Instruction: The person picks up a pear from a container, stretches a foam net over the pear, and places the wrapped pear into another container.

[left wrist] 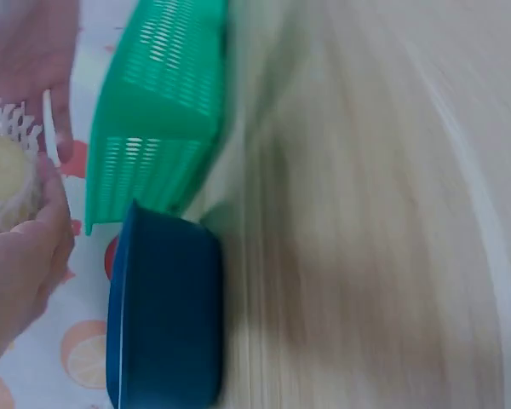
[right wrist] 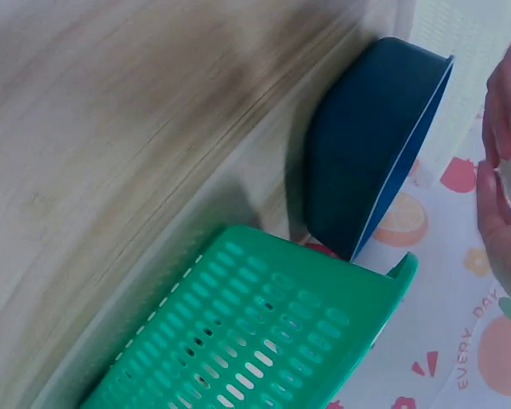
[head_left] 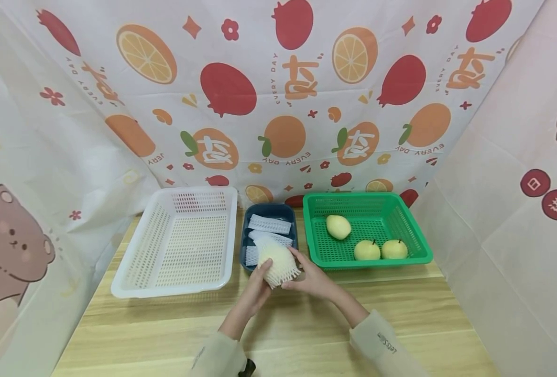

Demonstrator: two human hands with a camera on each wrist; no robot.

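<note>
A pale yellow pear (left wrist: 2, 175) sits inside a white foam net sleeve (head_left: 278, 264), held up over the front of a dark blue tray (head_left: 242, 251). My left hand (head_left: 258, 288) grips the sleeved pear from the left, thumb on its near side. On the other side, my right hand (head_left: 312, 280) has its thumb and fingers at the fringed edge of the sleeve, holding it. The left wrist view shows the pear's end bare within the net's open fringe (left wrist: 13, 123). More flat foam net sleeves (head_left: 270, 224) lie in the blue tray.
A white perforated basket (head_left: 134, 262) stands to the left of the tray. To the right, a green basket (head_left: 368, 264) holds a tilted pear (head_left: 338, 227) and two upright pears (head_left: 367, 251). Behind them hangs a fruit-print cloth (head_left: 269, 104). All stand on a wooden table (head_left: 297, 340).
</note>
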